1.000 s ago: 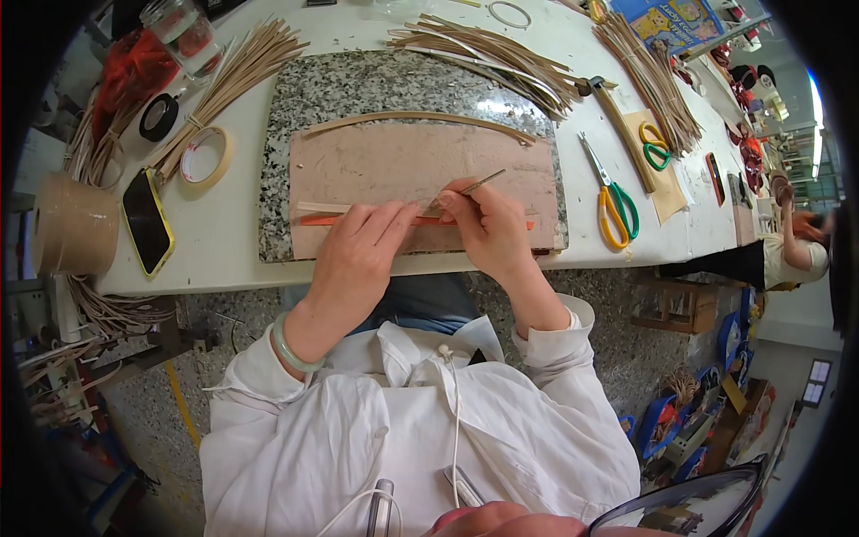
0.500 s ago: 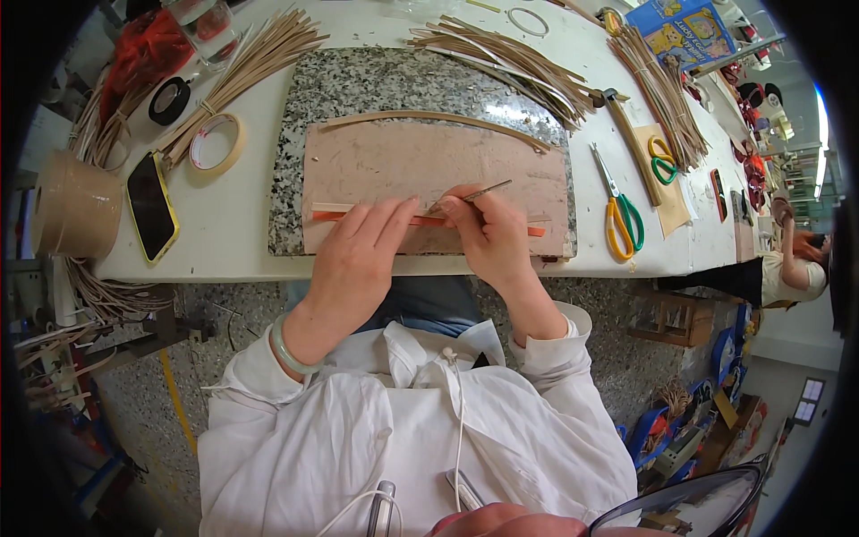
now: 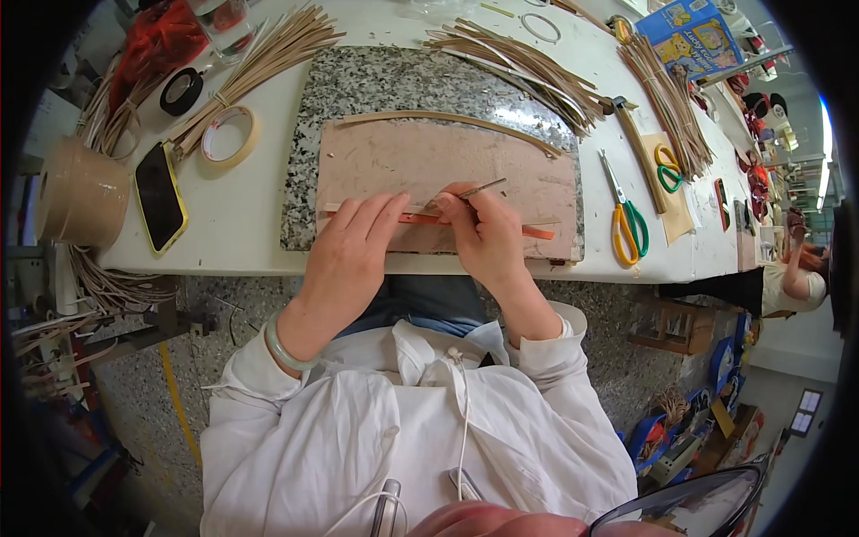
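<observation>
On a pinkish-brown board [image 3: 394,161] lie an orange-red flat strip [image 3: 537,234] and a thin pale strip [image 3: 543,225] along it. Across their left part, my left hand [image 3: 349,240] lies with fingers stretched out and pressed down, holding nothing. My right hand [image 3: 488,234] is closed in a pinch around a slim dark metal tool [image 3: 489,187], probably a small blade. The tool slants down to the left, and its lower end is by the strips near my left fingertips. Beyond both hands, a curved brown strip [image 3: 456,116] rests at the board's far edge.
The board sits on a speckled granite slab [image 3: 376,85]. Scissors [image 3: 628,219] and a hammer [image 3: 640,157] lie right; bundles of strips [image 3: 277,58] lie farther back. Left are a phone [image 3: 161,197], masking tape [image 3: 230,137] and a brown tub [image 3: 82,192]. Another person [image 3: 792,282] sits far right.
The view has shifted slightly, so the board appears farther right. Both hands and the tool's tip have moved a little left along the strips. Both hands keep the same hold.
</observation>
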Tool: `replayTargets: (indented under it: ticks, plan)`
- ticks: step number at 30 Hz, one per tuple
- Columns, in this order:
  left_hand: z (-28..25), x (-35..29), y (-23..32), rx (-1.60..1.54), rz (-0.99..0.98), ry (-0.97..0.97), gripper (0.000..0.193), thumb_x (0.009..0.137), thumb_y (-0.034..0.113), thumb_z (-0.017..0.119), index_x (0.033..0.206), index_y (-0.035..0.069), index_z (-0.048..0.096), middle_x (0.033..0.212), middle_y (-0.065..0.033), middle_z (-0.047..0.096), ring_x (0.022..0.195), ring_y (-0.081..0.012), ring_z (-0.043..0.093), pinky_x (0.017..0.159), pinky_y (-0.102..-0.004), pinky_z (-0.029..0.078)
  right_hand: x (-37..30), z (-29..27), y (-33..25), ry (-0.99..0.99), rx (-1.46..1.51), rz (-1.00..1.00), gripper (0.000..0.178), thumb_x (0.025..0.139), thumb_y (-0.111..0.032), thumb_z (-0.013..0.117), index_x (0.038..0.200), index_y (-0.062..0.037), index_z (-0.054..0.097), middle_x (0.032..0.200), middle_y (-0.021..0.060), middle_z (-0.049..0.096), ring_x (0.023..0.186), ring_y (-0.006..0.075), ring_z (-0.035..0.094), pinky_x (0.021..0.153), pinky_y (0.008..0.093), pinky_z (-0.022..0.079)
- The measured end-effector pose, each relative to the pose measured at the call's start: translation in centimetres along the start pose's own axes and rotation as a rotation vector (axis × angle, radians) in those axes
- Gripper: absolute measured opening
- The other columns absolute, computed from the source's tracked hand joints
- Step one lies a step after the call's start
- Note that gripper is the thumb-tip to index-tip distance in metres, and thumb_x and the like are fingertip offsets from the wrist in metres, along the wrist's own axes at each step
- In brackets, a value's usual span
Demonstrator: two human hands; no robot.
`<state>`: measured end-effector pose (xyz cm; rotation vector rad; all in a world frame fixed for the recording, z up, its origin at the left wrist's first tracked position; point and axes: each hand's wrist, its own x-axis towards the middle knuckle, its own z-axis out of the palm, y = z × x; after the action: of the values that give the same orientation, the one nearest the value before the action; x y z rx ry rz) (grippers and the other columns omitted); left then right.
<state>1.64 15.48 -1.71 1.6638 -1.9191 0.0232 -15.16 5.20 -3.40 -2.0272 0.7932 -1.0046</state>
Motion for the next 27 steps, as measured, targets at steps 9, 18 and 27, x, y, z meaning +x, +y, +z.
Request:
replayTargets:
  ticks: [9,18,27]
  plan:
    - [0.0,-0.5,-0.9,0.028,0.013,-0.006,0.04,0.079,-0.003,0.059,0.119,-0.004,0.063,0.113,-0.0106,0.059,0.1,-0.026,0.055,0.087,-0.0356,0.051,0.7,0.2,-0.7,-0.016,0.066,0.098,0.007,0.094,-0.006,0.065,0.097,0.0001,0.066,0.076,0.013,0.068,0.064,0.0235,0.066,0.058,0.0307,0.051]
    - [-0.7,-1.1,-1.4,-0.024,0.0,-0.006,0.042,0.074,-0.002,0.06,0.115,-0.004,0.066,0.115,-0.0105,0.061,0.104,-0.0257,0.055,0.089,-0.0343,0.05,0.7,1.8,-0.9,-0.018,0.002,0.059,0.006,0.094,-0.006,0.064,0.096,-0.001,0.065,0.077,0.0126,0.069,0.066,0.0252,0.068,0.059,0.0322,0.052]
    - [-0.4,-1.3,-1.7,-0.011,-0.017,0.028,0.042,0.075,-0.004,0.059,0.115,0.002,0.069,0.111,-0.0083,0.059,0.101,-0.0257,0.053,0.087,-0.0343,0.051,1.2,1.3,-1.3,-0.058,0.08,0.171,0.008,0.094,-0.009,0.066,0.095,-0.0012,0.066,0.078,0.014,0.068,0.066,0.0277,0.067,0.058,0.0327,0.05]
